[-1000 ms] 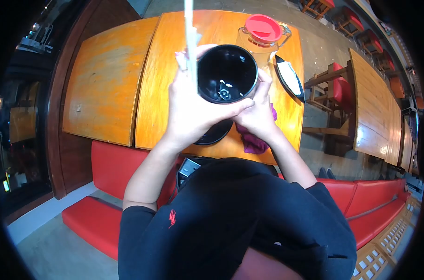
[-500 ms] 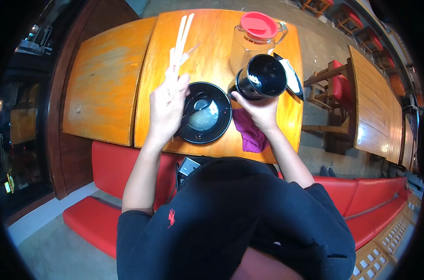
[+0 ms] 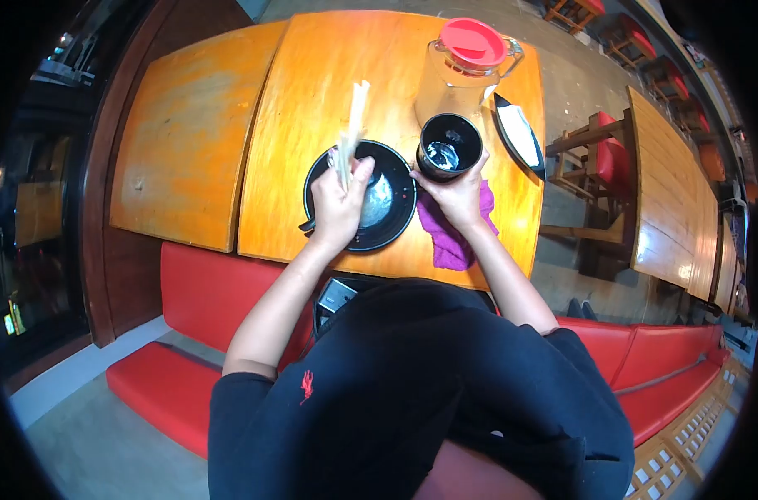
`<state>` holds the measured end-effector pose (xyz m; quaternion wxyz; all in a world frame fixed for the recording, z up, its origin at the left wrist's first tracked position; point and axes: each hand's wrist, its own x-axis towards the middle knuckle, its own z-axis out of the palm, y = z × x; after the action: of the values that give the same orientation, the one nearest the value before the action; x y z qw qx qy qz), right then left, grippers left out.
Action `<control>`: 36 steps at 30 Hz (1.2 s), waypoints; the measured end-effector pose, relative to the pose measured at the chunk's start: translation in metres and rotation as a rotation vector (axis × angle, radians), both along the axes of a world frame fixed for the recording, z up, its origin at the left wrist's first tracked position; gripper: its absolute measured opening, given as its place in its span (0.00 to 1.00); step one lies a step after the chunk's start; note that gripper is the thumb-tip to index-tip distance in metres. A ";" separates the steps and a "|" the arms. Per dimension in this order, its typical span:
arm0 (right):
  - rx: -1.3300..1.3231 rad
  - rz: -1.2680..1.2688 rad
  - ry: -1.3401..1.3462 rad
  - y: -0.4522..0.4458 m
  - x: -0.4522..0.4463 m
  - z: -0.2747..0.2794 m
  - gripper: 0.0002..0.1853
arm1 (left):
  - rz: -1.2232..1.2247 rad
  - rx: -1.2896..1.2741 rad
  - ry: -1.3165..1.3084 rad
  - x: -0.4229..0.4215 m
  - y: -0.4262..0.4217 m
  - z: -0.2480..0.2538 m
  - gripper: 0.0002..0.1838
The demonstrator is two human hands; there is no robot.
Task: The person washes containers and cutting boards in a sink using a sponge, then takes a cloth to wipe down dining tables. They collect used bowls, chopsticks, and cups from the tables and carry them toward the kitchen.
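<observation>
My left hand (image 3: 337, 207) is closed around a bundle of pale chopsticks (image 3: 356, 117), slightly blurred, over a black bowl (image 3: 393, 221). Some cloudy liquid shows at the bottom of the bowl. A dark handle (image 3: 307, 226) pokes out past its lower left rim. To the right, my right hand (image 3: 460, 202) grips a black cup (image 3: 450, 143) nearly upright, its mouth facing the camera and light glinting inside. Below that hand lies a crumpled purple cloth (image 3: 447, 242).
Behind the cup stands a clear pitcher (image 3: 450, 92) with a red lid (image 3: 474, 43). A narrow black-and-white dish (image 3: 520, 135) lies at the table's right side. A second wooden table (image 3: 187, 142) adjoins on the left. Red bench seating (image 3: 220, 292) runs along the near side.
My left hand has moved right and down over the bowl with the chopsticks. My right hand has brought the cup left and lower, turning it from tilted to nearly upright.
</observation>
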<state>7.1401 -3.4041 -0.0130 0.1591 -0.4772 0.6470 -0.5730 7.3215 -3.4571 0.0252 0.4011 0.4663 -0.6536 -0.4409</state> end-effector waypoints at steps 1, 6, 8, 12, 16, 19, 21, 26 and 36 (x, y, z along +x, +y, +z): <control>-0.003 0.011 0.019 0.002 0.000 0.001 0.50 | -0.018 -0.011 -0.062 0.000 0.004 -0.006 0.18; 0.012 0.084 -0.039 0.004 -0.006 -0.009 0.51 | -0.135 -0.054 -0.146 0.004 0.011 -0.023 0.15; 0.032 0.077 -0.042 0.005 -0.006 -0.009 0.50 | -0.120 -0.072 -0.148 0.003 0.009 -0.015 0.14; 0.111 0.071 -0.014 0.008 -0.008 -0.011 0.49 | -0.089 -0.152 -0.254 -0.006 -0.002 0.011 0.09; 0.162 0.073 0.098 0.019 -0.007 0.003 0.51 | -0.149 -0.124 -0.544 -0.012 0.001 0.009 0.14; 0.133 0.086 0.144 0.027 -0.012 -0.001 0.54 | -0.182 -0.169 -0.649 -0.016 0.010 -0.002 0.13; 0.112 0.088 0.148 0.033 -0.015 -0.006 0.55 | -0.185 -0.289 -0.666 -0.016 0.015 -0.012 0.16; 0.127 0.082 0.179 0.053 -0.022 -0.006 0.56 | -0.285 -0.108 -0.873 -0.017 0.025 0.012 0.32; 0.190 0.080 0.432 0.075 -0.032 -0.013 0.50 | -0.426 0.009 -0.835 0.004 0.013 0.052 0.30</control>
<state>7.1077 -3.3287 -0.0259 0.0837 -0.5966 0.6977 -0.3875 7.3250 -3.4441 0.0768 0.0022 0.4610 -0.8384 -0.2908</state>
